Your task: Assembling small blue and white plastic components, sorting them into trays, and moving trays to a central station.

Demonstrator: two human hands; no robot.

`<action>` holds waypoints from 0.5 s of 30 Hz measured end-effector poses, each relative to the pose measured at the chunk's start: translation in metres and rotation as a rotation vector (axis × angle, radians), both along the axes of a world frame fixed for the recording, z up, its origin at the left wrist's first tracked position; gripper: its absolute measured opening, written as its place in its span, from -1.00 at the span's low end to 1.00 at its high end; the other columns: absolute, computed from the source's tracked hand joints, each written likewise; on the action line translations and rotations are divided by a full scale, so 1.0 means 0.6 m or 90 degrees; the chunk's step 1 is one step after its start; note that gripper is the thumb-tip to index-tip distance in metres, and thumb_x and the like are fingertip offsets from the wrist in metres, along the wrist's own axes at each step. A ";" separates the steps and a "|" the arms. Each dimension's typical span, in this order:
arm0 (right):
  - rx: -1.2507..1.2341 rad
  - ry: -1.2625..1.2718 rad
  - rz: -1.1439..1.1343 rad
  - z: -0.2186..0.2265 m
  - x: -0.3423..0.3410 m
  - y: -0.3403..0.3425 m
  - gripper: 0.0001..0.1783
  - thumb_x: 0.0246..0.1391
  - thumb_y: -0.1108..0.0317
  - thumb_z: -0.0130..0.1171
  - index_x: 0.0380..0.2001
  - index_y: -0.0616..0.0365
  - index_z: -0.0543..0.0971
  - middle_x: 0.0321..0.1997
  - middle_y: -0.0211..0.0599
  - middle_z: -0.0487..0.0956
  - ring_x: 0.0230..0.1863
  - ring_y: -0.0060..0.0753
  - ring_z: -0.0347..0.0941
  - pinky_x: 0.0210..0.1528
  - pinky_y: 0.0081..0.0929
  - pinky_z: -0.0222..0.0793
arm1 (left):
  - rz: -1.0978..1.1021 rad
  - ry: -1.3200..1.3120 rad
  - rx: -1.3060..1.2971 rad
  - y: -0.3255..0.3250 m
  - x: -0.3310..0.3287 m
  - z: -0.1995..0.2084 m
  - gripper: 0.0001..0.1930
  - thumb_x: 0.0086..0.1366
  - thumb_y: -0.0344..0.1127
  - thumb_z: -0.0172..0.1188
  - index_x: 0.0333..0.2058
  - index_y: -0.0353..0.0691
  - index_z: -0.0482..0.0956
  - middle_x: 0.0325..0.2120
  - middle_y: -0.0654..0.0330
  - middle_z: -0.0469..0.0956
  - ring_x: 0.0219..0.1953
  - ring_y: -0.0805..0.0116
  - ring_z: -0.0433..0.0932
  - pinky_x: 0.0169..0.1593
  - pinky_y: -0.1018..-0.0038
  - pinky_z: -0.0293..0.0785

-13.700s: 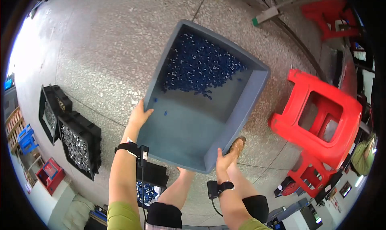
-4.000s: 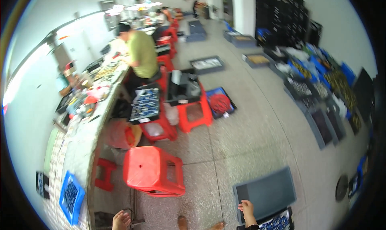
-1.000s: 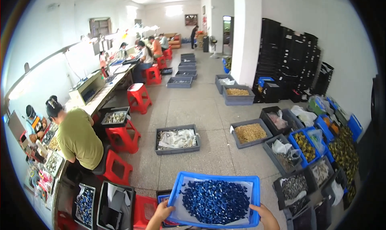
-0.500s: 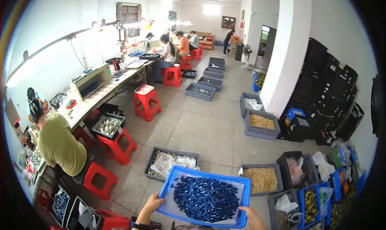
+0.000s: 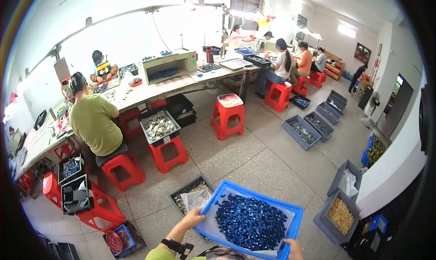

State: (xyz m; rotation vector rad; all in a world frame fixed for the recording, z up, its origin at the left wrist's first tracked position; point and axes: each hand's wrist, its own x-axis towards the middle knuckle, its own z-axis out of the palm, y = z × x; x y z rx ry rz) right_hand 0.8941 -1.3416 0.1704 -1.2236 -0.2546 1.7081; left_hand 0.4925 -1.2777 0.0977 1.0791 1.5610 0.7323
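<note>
Blue tray (image 5: 290, 212) still carried, left hand (image 5: 192, 219), right hand (image 5: 294, 248), view swung left

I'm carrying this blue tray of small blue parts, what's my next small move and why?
Probably keep the blue tray level and steer right of the dark bin on the floor beneath its left edge; both hands, left hand and right hand, grip its edges, and the small blue parts lie loose.

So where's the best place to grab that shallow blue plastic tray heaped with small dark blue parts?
By the raised rim, on two opposite sides at once, much as now: left hand on the left edge of the shallow blue plastic tray, right hand at the near right corner. It is wide, flat and heaped with small dark blue parts, so one hand alone would likely tip it.
</note>
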 end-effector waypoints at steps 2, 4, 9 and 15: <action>-0.032 -0.209 0.156 -0.086 0.040 0.194 -0.66 -0.21 0.48 0.07 -0.24 0.29 0.47 -0.37 -0.16 0.54 -0.39 -0.19 0.50 -0.33 -0.24 0.46 | 0.090 -0.029 0.024 0.055 0.007 -0.027 -0.62 -0.05 -0.31 0.08 -0.19 -0.29 0.51 -0.45 0.17 0.54 -0.41 0.40 0.47 -0.27 0.49 0.38; -0.020 -0.206 0.217 -0.149 0.057 0.332 -0.66 -0.22 0.48 0.06 -0.25 0.29 0.47 -0.38 -0.16 0.53 -0.40 -0.19 0.49 -0.34 -0.23 0.46 | 0.144 -0.013 -0.046 0.122 0.006 -0.048 -0.62 -0.06 -0.32 0.09 -0.19 -0.27 0.52 -0.43 0.19 0.54 -0.39 0.41 0.47 -0.25 0.49 0.38; -0.003 -0.184 0.276 -0.187 0.065 0.616 -0.66 -0.25 0.46 0.07 -0.28 0.32 0.48 -0.45 -0.16 0.52 -0.46 -0.18 0.47 -0.38 -0.23 0.45 | 0.235 -0.018 0.016 0.343 0.022 -0.076 -0.60 -0.09 -0.36 0.08 -0.18 -0.27 0.53 -0.41 0.20 0.55 -0.38 0.42 0.48 -0.26 0.52 0.39; 0.059 -0.227 0.288 -0.122 0.018 0.877 -0.68 -0.26 0.45 0.06 -0.31 0.32 0.49 -0.45 -0.19 0.53 -0.47 -0.21 0.47 -0.39 -0.25 0.44 | 0.249 -0.026 0.012 0.575 0.012 -0.011 -0.58 -0.07 -0.37 0.05 -0.16 -0.34 0.48 -0.45 0.17 0.53 -0.43 0.43 0.47 -0.29 0.54 0.39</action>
